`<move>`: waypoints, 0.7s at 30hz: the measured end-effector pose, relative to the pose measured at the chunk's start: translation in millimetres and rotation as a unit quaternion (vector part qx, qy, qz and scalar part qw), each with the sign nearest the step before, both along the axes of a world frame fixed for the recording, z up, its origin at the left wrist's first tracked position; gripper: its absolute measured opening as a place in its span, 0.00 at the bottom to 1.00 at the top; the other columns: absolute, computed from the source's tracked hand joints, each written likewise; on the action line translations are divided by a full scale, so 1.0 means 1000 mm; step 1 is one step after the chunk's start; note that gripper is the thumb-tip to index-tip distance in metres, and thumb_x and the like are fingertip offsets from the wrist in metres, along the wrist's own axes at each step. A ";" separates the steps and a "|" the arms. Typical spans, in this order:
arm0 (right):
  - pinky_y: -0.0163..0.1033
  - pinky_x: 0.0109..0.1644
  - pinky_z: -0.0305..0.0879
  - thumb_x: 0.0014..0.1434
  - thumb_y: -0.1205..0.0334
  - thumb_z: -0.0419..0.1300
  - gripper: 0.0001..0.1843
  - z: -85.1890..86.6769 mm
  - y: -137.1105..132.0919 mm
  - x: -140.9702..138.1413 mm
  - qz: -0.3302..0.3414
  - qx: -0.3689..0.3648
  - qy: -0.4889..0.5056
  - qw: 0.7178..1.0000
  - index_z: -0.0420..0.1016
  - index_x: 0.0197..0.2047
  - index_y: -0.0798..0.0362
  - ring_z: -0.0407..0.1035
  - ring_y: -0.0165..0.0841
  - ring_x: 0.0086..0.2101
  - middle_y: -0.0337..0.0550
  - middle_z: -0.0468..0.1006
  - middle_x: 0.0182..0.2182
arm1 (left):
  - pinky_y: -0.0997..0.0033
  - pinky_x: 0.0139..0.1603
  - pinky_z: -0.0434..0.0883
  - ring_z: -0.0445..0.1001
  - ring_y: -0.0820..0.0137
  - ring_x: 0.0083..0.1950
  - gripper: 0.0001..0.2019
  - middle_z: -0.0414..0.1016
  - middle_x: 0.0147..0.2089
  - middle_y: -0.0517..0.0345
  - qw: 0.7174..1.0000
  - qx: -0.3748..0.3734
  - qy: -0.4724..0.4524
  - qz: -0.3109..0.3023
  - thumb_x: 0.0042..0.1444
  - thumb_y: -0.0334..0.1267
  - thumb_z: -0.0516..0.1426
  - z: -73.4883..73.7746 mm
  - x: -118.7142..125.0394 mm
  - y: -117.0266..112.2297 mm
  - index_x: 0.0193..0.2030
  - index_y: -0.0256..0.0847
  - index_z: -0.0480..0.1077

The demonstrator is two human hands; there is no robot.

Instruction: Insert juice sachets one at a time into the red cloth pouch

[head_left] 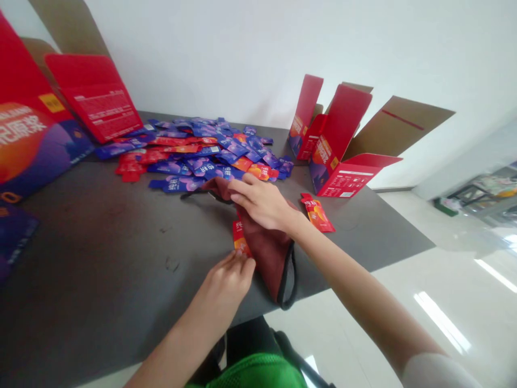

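A dark red cloth pouch (271,257) with a black edge lies on the grey table (100,258), hanging a little over the near edge. My right hand (262,203) rests flat on top of the pouch, fingers stretched towards the pile. My left hand (230,277) pinches a red-orange sachet (239,240) at the pouch's left side, its lower end between my fingertips. Another red-orange sachet (318,212) lies loose to the right of my right wrist.
A heap of several blue, purple and red sachets (202,153) covers the far middle of the table. Open red cartons (337,153) stand at the back right, larger red and purple cartons (36,129) at the left. A green item (258,372) sits below the table's edge.
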State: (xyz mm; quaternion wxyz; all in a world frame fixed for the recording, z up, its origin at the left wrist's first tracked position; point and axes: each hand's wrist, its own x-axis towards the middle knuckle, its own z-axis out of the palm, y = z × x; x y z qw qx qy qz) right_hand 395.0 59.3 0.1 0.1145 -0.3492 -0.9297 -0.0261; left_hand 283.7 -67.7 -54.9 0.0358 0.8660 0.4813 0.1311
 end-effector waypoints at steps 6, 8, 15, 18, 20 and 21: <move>0.34 0.24 0.44 0.63 0.54 0.39 0.15 -0.011 -0.042 0.008 0.086 -0.034 -0.096 0.991 0.63 0.46 0.42 0.57 0.26 0.24 0.39 0.63 0.38 | 0.65 0.48 0.71 0.74 0.64 0.43 0.14 0.75 0.37 0.45 0.996 0.084 0.029 -0.004 0.48 0.17 0.48 -0.006 -0.001 0.000 0.37 0.33 0.68; 0.34 0.24 0.44 0.63 0.54 0.39 0.15 -0.024 -0.037 0.005 0.084 -0.032 -0.102 0.991 0.64 0.46 0.42 0.57 0.26 0.24 0.40 0.64 0.37 | 0.65 0.49 0.70 0.74 0.64 0.43 0.14 0.76 0.37 0.45 0.994 0.107 0.031 -0.011 0.48 0.17 0.47 -0.007 -0.001 0.000 0.36 0.33 0.68; 0.35 0.29 0.51 0.63 0.53 0.36 0.17 -0.040 0.019 -0.015 0.010 -0.026 -0.101 0.994 0.61 0.49 0.41 0.63 0.29 0.29 0.41 0.65 0.41 | 0.64 0.48 0.70 0.74 0.62 0.45 0.12 0.75 0.40 0.41 0.995 0.098 0.017 -0.011 0.49 0.18 0.48 -0.005 0.002 0.002 0.36 0.32 0.68; 0.34 0.30 0.52 0.64 0.53 0.37 0.17 -0.026 0.027 -0.014 -0.025 -0.032 -0.088 0.995 0.60 0.50 0.43 0.64 0.31 0.33 0.42 0.65 0.42 | 0.64 0.48 0.70 0.74 0.64 0.45 0.12 0.75 0.39 0.43 0.999 0.041 0.021 -0.005 0.49 0.18 0.48 -0.002 0.003 0.002 0.36 0.33 0.67; 0.34 0.30 0.51 0.64 0.54 0.36 0.18 -0.014 0.017 -0.008 -0.016 -0.017 -0.045 0.999 0.60 0.50 0.44 0.63 0.31 0.34 0.41 0.65 0.42 | 0.64 0.47 0.71 0.74 0.64 0.43 0.13 0.75 0.38 0.45 1.000 0.007 0.024 0.003 0.49 0.17 0.48 0.001 0.003 0.002 0.35 0.34 0.67; 0.34 0.29 0.51 0.64 0.54 0.35 0.18 -0.009 0.008 -0.004 0.002 -0.011 -0.027 1.000 0.60 0.50 0.45 0.63 0.30 0.34 0.41 0.64 0.41 | 0.64 0.46 0.71 0.74 0.64 0.43 0.13 0.75 0.37 0.46 1.000 -0.004 0.025 0.007 0.48 0.17 0.48 0.001 0.003 0.002 0.34 0.34 0.67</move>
